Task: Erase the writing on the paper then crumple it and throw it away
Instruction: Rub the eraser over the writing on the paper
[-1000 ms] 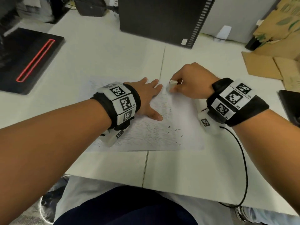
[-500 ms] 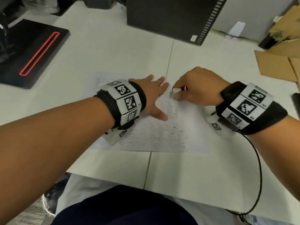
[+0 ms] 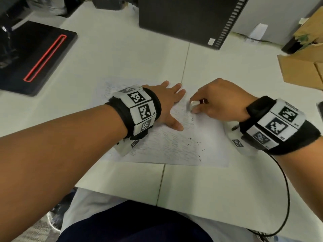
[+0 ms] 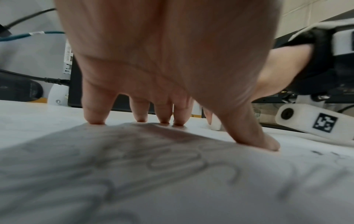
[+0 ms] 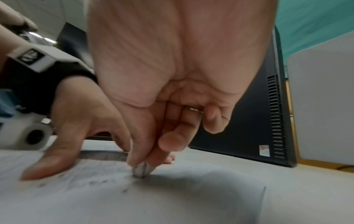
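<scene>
The paper (image 3: 176,147) lies flat on the white table (image 3: 122,63), straddling the seam between 2 tabletop panels, with faint handwriting across most of it; the words are too pale and blurred to read in any view. The left hand (image 3: 167,103) is spread flat on the sheet with its fingers straight and pressing down, 4 fingertips (image 4: 94,119) and the thumb touching the paper in the left wrist view, though the palm fills the top of that picture and hides the page beyond. The right hand (image 3: 220,100) pinches a small white eraser (image 3: 193,106) between thumb and index finger, the other fingers curled in behind; the eraser's lower end touches the paper just beside the left hand's fingertips. In the right wrist view only the grey, smudged tip of the eraser (image 5: 141,169) shows below the fingers. Dark eraser crumbs (image 3: 195,145) are scattered on the sheet near the right wrist. A black computer case (image 3: 188,18) stands at the far edge, its top cut off, and pieces of cardboard (image 3: 300,70) run out of view at the right.
</scene>
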### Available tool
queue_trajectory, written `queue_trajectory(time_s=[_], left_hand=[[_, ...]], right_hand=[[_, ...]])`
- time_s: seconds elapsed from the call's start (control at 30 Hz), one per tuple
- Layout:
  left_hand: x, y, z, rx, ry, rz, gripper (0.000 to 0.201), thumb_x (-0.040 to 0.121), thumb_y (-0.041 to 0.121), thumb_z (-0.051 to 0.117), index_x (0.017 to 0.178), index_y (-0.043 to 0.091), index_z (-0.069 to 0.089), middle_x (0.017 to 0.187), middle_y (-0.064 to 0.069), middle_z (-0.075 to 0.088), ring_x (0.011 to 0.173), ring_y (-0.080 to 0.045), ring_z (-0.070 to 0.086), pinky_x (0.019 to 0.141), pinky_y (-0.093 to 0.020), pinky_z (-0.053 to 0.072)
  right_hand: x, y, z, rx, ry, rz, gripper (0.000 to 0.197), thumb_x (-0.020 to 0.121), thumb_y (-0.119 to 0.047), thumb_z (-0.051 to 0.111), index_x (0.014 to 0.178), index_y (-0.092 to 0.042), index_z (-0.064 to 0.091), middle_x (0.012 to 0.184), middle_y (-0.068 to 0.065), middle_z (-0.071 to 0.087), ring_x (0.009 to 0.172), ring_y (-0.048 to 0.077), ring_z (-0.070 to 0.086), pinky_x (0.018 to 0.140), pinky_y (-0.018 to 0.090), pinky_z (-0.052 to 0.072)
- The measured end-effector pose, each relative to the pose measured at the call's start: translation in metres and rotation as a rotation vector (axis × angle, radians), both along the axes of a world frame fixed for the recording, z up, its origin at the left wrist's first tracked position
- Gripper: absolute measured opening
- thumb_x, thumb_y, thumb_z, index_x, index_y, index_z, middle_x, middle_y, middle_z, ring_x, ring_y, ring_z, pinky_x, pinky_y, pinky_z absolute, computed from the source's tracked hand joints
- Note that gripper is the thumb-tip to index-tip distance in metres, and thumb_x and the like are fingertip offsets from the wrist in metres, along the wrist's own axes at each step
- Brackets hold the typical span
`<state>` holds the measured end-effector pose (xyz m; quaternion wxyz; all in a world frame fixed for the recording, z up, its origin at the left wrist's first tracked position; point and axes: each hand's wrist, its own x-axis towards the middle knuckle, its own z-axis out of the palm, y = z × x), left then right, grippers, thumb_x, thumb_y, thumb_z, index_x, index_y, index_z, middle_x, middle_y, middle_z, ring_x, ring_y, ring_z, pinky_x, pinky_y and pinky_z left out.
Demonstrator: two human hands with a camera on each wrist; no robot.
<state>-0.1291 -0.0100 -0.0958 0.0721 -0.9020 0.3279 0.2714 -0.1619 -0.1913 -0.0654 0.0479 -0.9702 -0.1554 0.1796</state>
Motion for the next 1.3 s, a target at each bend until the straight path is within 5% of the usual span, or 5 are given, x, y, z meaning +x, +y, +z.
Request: queue_trajectory(time_s=[0.17,0.53,0.73,0.97,1.3], left_hand=[[-0.001,-0.001,0.002,-0.008,0.0,-0.005,0.116,0.072,0.084,0.049,0.155,0.026,-0.009,0.162,0.009,-0.015,0.15,-0.023,-0.008,0.113,-0.061,0.022],[-0.002,-0.002,0.003,-0.007,-0.006,-0.001,0.114,0.073,0.082,0.05,0.155,0.027,-0.008,0.162,0.01,-0.015,0.15,-0.022,-0.008,0.112,-0.059,0.023],[-0.002,0.0,0.0,-0.018,-0.008,0.013,0.114,0.072,0.084,0.049,0.155,0.028,-0.007,0.162,0.01,-0.014,0.15,-0.022,-0.007,0.114,-0.06,0.022],[0.0,-0.001,0.0,-0.018,0.003,0.005,0.116,0.072,0.083,0.05,0.155,0.027,-0.009,0.162,0.01,-0.014,0.15,-0.024,-0.007,0.114,-0.06,0.022],[-0.003,-0.001,0.003,-0.007,-0.004,0.015,0.114,0.074,0.081,0.05,0.155,0.026,-0.009,0.162,0.009,-0.015,0.15,-0.023,-0.007,0.115,-0.057,0.021]], right_hand=[[0.041,0.005,0.004,0.005,-0.105,-0.1,0.023,0.093,-0.037,0.071,0.107,-0.021,0.078,0.098,0.0,0.075,0.093,0.026,0.067,0.078,0.035,0.052],[0.021,0.006,0.005,-0.038,-0.05,-0.011,0.024,0.093,-0.036,0.069,0.11,-0.021,0.078,0.1,0.0,0.076,0.092,0.026,0.067,0.083,0.043,0.057],[0.042,0.018,0.009,-0.09,-0.11,-0.061,0.031,0.092,-0.035,0.065,0.098,-0.007,0.077,0.092,0.014,0.075,0.085,0.035,0.068,0.078,0.048,0.06],[-0.001,0.011,0.009,-0.071,0.048,0.011,0.029,0.092,-0.034,0.066,0.098,-0.008,0.076,0.09,0.012,0.076,0.085,0.03,0.069,0.078,0.047,0.06],[0.004,0.012,-0.001,-0.014,-0.094,-0.073,0.022,0.096,-0.033,0.064,0.103,-0.018,0.078,0.095,0.005,0.075,0.087,0.028,0.067,0.08,0.042,0.057]])
